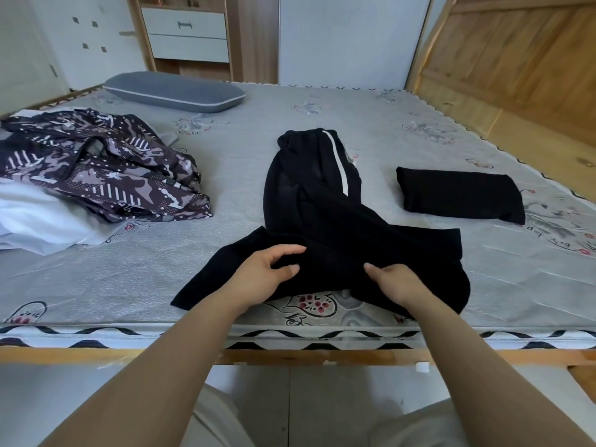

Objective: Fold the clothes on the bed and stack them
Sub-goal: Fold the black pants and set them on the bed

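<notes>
— What lies nearest, at the bed's front edge?

— Item one: black trousers with a white side stripe [322, 201], spread from the front edge toward the middle of the grey flower-printed mattress [129, 279]. The left hand [258, 275] pinches the near black cloth between curled fingers and thumb. The right hand [396, 279] grips the same cloth just beside it, fingers curled under.

— And beyond?

— Item two: a folded black garment [461, 195], toward the right edge, apart from the trousers. Item three: a crumpled purple camouflage-patterned garment [106, 169] over white cloth [35, 217], at the left edge. Item four: a grey pillow with white piping [174, 91], at the far edge.
</notes>
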